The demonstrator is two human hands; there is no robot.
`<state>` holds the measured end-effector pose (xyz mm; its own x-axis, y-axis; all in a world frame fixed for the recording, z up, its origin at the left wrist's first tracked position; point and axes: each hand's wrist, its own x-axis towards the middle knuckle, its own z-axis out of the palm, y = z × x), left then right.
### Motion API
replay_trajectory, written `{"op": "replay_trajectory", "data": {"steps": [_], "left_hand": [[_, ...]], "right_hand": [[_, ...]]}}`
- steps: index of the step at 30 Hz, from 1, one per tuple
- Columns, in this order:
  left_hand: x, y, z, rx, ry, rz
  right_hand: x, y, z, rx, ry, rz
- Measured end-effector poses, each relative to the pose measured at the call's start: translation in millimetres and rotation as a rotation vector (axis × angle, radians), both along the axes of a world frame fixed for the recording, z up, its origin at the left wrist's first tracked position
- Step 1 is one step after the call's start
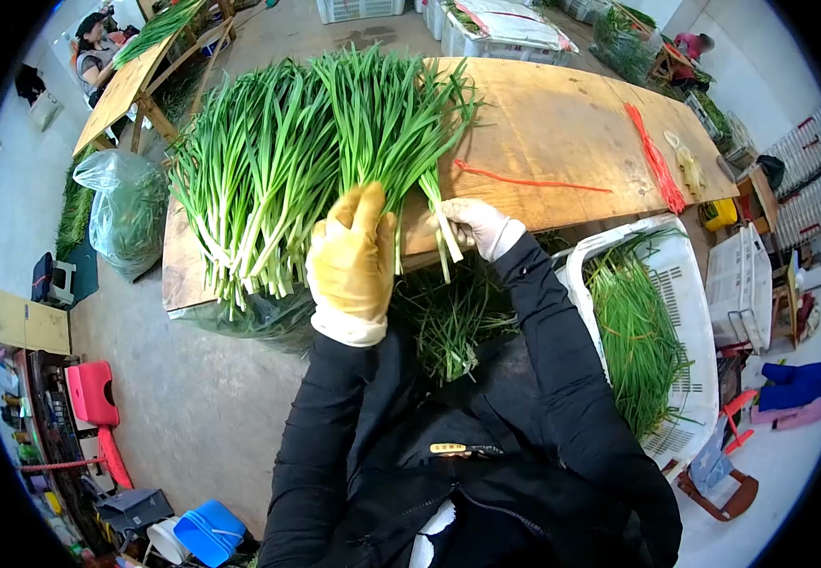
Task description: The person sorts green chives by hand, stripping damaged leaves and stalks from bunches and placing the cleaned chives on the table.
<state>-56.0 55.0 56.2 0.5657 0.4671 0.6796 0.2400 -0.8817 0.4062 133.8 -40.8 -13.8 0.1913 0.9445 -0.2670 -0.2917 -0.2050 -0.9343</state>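
My left hand point(352, 256), in a yellow glove with a white cuff, lies over the lower stems of a bunch of green stalks point(373, 114); its fingers are bent and what they grip is hidden. My right hand point(477, 227), in a white glove, has its fingers closed round a few pale stems point(444, 222) at the table's near edge. A large pile of green stalks point(249, 170) covers the left end of the wooden table point(562, 104). To the right of the bunch lies a single red tie point(534, 180).
Red ties point(655, 156) and yellow gloves point(685, 163) lie at the table's right. A white crate point(699, 331) of loose greens stands below right. A clear bag point(122, 213) stands left. Two people work farther away point(93, 57), point(687, 47).
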Motion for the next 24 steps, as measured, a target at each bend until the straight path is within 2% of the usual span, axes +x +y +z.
{"op": "replay_trajectory", "data": {"steps": [1, 2, 4, 6, 7, 8, 10, 12, 14, 16, 18, 20, 24], "left_hand": [[4.3, -1.5, -6.2, -0.246, -0.141, -0.241], [13.6, -2.5, -15.6, -0.415, -0.154, -0.36], [27.2, -20.2, -21.9, -1.282, -0.163, -0.489], [47.4, 7.3, -61.4, -2.02, -0.169, -0.664], [53.9, 13.8, -80.8, -2.163, -0.24, -0.846], [55.4, 10.3, -77.2, -2.075, -0.206, -0.801], [52.9, 11.4, -68.3, -2.12, -0.113, -0.908], [54.1, 8.8, -65.8, -2.106, -0.143, -0.78], [53.7, 13.3, -65.4, -2.168, -0.102, -0.902], [53.8, 9.5, -58.5, -2.142, -0.081, -0.797], [54.8, 9.6, -55.8, -2.137, -0.032, -0.763], [58.3, 11.1, -58.8, -2.126, 0.014, -0.747], [59.5, 14.5, -72.5, -2.166, -0.112, -0.611]], "right_hand": [[-5.5, -1.7, 6.3, -0.006, -0.021, -0.036], [-10.5, -3.7, 11.6, -0.013, -0.042, -0.07], [-16.1, -7.8, 13.6, -0.015, -0.002, -0.122], [-19.1, -12.4, 8.1, 0.179, -0.086, -0.039], [-21.6, -13.6, 1.6, 0.197, -0.18, -0.06], [-29.9, -17.4, 15.0, 0.12, -0.261, -0.046], [-42.4, -27.7, 34.0, 0.143, -0.362, 0.06], [-44.0, -42.1, 49.2, 0.096, -0.197, 0.25], [-38.6, -47.0, 47.7, 0.134, -0.285, 0.081], [-28.7, -31.5, 44.2, -0.004, -0.397, -0.23], [-22.5, -14.6, 48.1, -0.184, -0.64, -0.291], [-9.4, 1.1, 29.8, -0.25, -0.848, -0.172], [-3.1, 5.4, 17.0, -0.19, -0.573, -0.049]]}}
